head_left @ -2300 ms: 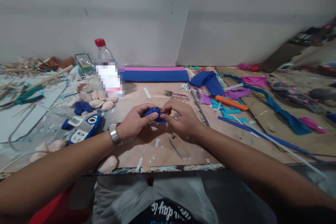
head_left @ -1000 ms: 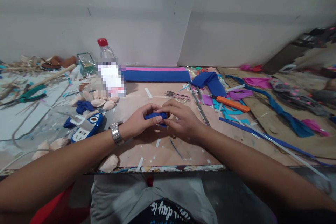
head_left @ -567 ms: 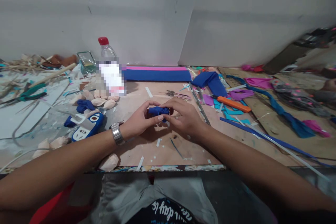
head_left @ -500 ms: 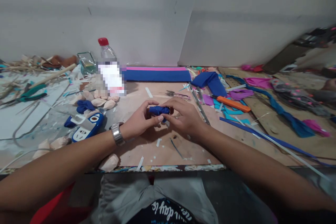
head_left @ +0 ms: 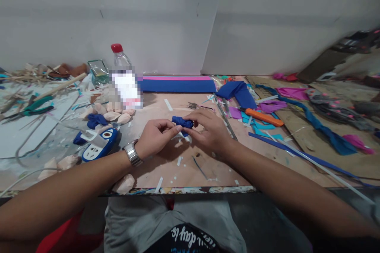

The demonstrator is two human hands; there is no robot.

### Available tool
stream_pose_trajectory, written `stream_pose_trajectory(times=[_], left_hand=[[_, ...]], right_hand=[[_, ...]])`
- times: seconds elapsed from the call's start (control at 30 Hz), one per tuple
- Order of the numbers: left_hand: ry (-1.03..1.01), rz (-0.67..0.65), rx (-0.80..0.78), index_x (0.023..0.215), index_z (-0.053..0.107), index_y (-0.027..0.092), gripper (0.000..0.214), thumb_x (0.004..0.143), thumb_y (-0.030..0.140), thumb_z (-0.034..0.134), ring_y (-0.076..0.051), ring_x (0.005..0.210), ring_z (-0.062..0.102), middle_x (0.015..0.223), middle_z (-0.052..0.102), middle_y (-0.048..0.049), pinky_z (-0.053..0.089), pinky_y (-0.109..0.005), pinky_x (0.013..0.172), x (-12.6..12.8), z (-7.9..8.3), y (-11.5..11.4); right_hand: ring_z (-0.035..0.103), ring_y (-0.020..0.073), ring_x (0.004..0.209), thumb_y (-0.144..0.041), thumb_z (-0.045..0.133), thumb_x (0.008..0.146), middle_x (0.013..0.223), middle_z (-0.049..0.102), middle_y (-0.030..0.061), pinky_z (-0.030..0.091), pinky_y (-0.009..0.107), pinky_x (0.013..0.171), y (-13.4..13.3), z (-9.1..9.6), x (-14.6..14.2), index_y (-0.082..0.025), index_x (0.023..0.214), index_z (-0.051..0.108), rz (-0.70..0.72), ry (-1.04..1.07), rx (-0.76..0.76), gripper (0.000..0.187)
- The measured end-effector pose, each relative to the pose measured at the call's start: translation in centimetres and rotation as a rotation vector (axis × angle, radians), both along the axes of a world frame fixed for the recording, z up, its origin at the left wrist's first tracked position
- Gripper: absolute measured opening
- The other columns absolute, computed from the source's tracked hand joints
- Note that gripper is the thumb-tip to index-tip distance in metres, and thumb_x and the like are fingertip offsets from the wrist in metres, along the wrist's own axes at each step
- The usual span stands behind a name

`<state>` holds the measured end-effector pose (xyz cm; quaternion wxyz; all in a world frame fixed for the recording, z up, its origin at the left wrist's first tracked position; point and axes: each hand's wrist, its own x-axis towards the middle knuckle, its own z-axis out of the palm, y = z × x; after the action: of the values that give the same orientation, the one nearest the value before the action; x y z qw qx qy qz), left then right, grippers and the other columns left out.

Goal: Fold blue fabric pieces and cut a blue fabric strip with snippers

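A small roll of dark blue fabric (head_left: 181,122) is held just above the brown work board (head_left: 166,166), near its middle. My left hand (head_left: 154,137), with a metal watch on the wrist, pinches the roll's left end with thumb and fingers closed. From the right, my right hand (head_left: 208,130) grips the other end, its fingers curled over the top. Both hands meet at the roll; part of it is hidden under my fingers.
A plastic bottle (head_left: 123,81) with a red cap stands behind. Blue-and-pink foam sheets (head_left: 176,84), small scissors (head_left: 199,106), an orange knife (head_left: 263,117), a blue-white power strip (head_left: 99,148), green pliers (head_left: 32,107), pale stuffed pieces (head_left: 114,115) and fabric scraps lie around.
The blue fabric went from a bunched lump to a tighter horizontal roll, and both hands shifted slightly up and right while turning it.
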<state>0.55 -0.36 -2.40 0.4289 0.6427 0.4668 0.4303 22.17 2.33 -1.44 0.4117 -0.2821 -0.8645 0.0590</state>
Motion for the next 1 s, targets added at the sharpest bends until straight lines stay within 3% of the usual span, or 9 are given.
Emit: stream_pose_trajectory(times=[0.2,0.5,1.0], left_hand=[[0.001,0.027,-0.023,0.08,0.078,0.014,0.031,0.084,0.045,0.074,-0.012,0.06,0.051,0.065,0.066,-0.0022,0.038,-0.025,0.059,0.05,-0.14,-0.07],[-0.096,0.019,-0.003,0.074,0.073,0.015,0.024,0.082,0.038,0.076,-0.009,0.055,0.045,0.058,0.058,0.0024,0.034,-0.023,0.054,0.16,0.16,-0.01],[-0.193,0.059,-0.066,0.079,0.077,0.017,0.03,0.079,0.046,0.08,-0.012,0.056,0.05,0.06,0.061,0.0006,0.039,-0.025,0.056,0.34,0.01,-0.05]], right_hand=[[0.068,0.0216,0.088,-0.035,0.074,0.096,0.1,0.076,0.0073,0.051,0.039,0.085,-0.41,0.08,-0.04,-0.02,0.111,0.071,0.0,-0.044,0.016,0.021],[0.065,0.0184,0.078,-0.036,0.078,0.093,0.096,0.074,0.0052,0.051,0.036,0.08,-0.42,-0.09,-0.24,-0.02,0.107,0.07,0.015,0.061,-0.088,0.023],[0.066,0.0197,0.078,-0.048,0.072,0.095,0.093,0.075,0.0041,0.054,0.038,0.082,-0.34,-0.26,-0.15,-0.023,0.108,0.072,-0.059,0.152,-0.099,0.028]])
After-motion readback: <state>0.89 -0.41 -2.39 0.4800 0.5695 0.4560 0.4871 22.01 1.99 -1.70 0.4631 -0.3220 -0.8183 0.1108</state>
